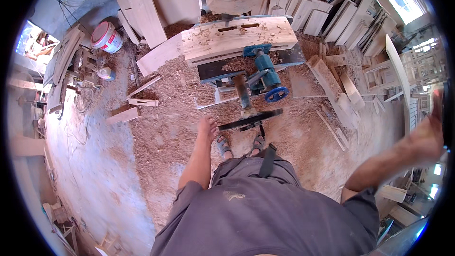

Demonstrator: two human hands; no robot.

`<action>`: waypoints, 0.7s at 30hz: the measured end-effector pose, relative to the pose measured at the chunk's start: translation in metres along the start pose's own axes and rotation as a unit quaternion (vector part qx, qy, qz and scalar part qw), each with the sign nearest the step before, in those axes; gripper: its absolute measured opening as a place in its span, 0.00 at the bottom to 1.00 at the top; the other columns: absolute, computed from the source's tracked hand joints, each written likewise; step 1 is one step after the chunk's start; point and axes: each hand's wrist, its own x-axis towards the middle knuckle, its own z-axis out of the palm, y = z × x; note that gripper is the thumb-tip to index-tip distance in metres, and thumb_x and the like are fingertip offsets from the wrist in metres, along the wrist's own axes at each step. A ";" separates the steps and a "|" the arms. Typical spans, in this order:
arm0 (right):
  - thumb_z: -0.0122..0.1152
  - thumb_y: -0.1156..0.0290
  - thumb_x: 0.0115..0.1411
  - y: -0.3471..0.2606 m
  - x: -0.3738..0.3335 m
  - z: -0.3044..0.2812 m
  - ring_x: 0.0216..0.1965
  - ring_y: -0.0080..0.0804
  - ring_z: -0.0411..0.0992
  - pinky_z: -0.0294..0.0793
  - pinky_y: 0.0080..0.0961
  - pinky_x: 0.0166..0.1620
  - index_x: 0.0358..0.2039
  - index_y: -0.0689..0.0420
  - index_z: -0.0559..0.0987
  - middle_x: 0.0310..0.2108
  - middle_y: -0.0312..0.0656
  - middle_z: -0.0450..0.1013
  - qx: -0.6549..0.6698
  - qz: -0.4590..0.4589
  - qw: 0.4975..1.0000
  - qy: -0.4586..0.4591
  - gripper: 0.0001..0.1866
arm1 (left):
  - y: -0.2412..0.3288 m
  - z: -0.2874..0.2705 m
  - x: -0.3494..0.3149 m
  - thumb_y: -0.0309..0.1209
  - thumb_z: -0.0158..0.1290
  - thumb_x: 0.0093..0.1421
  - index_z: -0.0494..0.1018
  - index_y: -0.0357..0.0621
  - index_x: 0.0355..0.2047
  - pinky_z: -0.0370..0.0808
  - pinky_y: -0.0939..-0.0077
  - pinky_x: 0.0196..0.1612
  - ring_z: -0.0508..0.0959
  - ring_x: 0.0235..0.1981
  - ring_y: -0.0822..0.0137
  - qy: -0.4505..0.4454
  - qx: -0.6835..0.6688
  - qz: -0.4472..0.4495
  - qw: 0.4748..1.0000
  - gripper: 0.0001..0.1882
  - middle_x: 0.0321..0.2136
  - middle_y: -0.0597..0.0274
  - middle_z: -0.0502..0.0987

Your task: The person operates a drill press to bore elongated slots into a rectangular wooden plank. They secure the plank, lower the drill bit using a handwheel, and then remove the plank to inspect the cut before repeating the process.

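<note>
My left hand (207, 128) is beside the left end of a large black handwheel (274, 114), its fingers loosely apart with nothing visible in them. Whether they touch the rim I cannot tell. My right hand (432, 122) is raised at the far right edge, smeared by motion, its fingers mostly lost in the dark rim. In front of me, a thick pale wooden board (204, 42) with slots cut in it lies on a woodworking machine. A blue clamp (268, 72) with a small blue handwheel (277, 95) presses against the board's near side.
Wood shavings (166, 95) cover the floor around the machine. Offcuts (143, 102) lie at left and a thick beam (327, 83) at right. Boards (315, 21) lean along the back right. A white bucket (107, 38) stands at back left. A tall plank (398, 66) stands near my right arm.
</note>
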 end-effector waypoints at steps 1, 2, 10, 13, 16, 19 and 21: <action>0.48 0.63 0.67 0.013 -0.012 0.005 0.40 0.41 0.76 0.78 0.35 0.44 0.56 0.69 0.67 0.44 0.57 0.74 0.007 0.055 0.998 0.015 0.24 | 0.013 0.006 -0.013 0.44 0.49 0.60 0.60 0.41 0.57 0.71 0.55 0.53 0.73 0.47 0.44 -0.003 -0.016 0.025 1.000 0.29 0.49 0.40 0.71; 0.45 0.64 0.67 0.046 -0.037 -0.014 0.38 0.38 0.75 0.76 0.34 0.46 0.50 0.72 0.73 0.42 0.56 0.75 0.037 -0.029 0.991 -0.127 0.22 | 0.026 0.030 -0.024 0.44 0.49 0.61 0.59 0.42 0.59 0.70 0.56 0.55 0.72 0.50 0.44 -0.028 -0.030 0.044 0.998 0.30 0.52 0.39 0.69; 0.62 0.73 0.56 0.113 -0.280 0.072 0.54 0.44 0.71 0.67 0.36 0.59 0.50 0.62 0.75 0.50 0.50 0.74 0.043 0.173 0.805 -0.566 0.21 | 0.143 0.040 -0.058 0.44 0.54 0.63 0.48 0.38 0.67 0.66 0.53 0.62 0.66 0.60 0.40 -0.129 -0.094 0.159 0.974 0.41 0.62 0.31 0.59; 0.65 0.71 0.52 0.113 -0.321 0.111 0.53 0.48 0.71 0.59 0.41 0.64 0.44 0.60 0.78 0.44 0.50 0.75 0.031 0.037 0.861 -0.506 0.18 | 0.181 0.039 -0.069 0.42 0.56 0.62 0.47 0.39 0.68 0.67 0.55 0.61 0.67 0.60 0.40 -0.113 -0.086 0.147 0.979 0.42 0.62 0.30 0.59; 0.66 0.72 0.50 0.125 -0.344 0.141 0.43 0.43 0.72 0.64 0.42 0.59 0.37 0.57 0.79 0.35 0.44 0.75 0.041 0.041 0.891 -0.451 0.12 | 0.220 0.031 -0.044 0.42 0.57 0.62 0.47 0.42 0.68 0.68 0.56 0.60 0.67 0.60 0.41 -0.155 -0.056 0.163 0.973 0.42 0.62 0.31 0.59; 0.65 0.74 0.49 0.127 -0.354 0.151 0.32 0.41 0.70 0.67 0.40 0.52 0.24 0.56 0.77 0.24 0.39 0.72 0.031 0.059 0.904 -0.423 0.04 | 0.253 0.041 -0.007 0.45 0.59 0.60 0.59 0.46 0.62 0.70 0.57 0.58 0.70 0.55 0.46 -0.144 -0.019 0.166 0.975 0.35 0.56 0.36 0.65; 0.64 0.75 0.50 0.129 -0.356 0.154 0.29 0.39 0.69 0.67 0.38 0.49 0.21 0.56 0.77 0.22 0.38 0.70 0.014 0.063 0.909 -0.412 0.05 | 0.273 0.059 0.015 0.45 0.62 0.57 0.67 0.49 0.53 0.72 0.62 0.49 0.73 0.44 0.58 -0.138 0.013 0.152 0.979 0.28 0.48 0.50 0.71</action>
